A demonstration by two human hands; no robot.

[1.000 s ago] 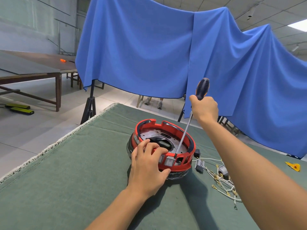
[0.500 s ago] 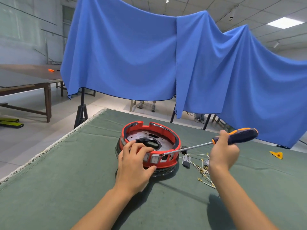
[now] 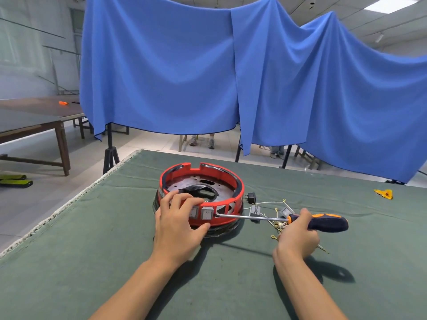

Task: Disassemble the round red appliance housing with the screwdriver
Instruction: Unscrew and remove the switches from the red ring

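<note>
The round red housing (image 3: pixel 238 192) sits on the green table cloth (image 3: pixel 92 250), its metal plate and black centre part showing inside. My left hand (image 3: pixel 178 225) grips its near rim, fingers over the top and thumb under the front. My right hand (image 3: pixel 298 236) holds the screwdriver (image 3: pixel 323 222) by its black and orange handle, to the right of the housing. The shaft lies almost level and its tip touches the housing's front wall beside a grey rocker switch (image 3: pixel 206 213).
Loose white wires with brass terminals (image 3: pixel 277 225), a small black plug (image 3: pixel 251 197) and grey parts lie just right of the housing. A yellow scrap (image 3: pixel 383 194) lies far right. The table's left edge (image 3: pixel 69 204) drops to the floor. A blue cloth (image 3: pixel 208 77) hangs behind.
My right hand has swung the screwdriver down from nearly upright inside the housing to almost level, with the tip now at the front wall. My left hand stays on the rim.
</note>
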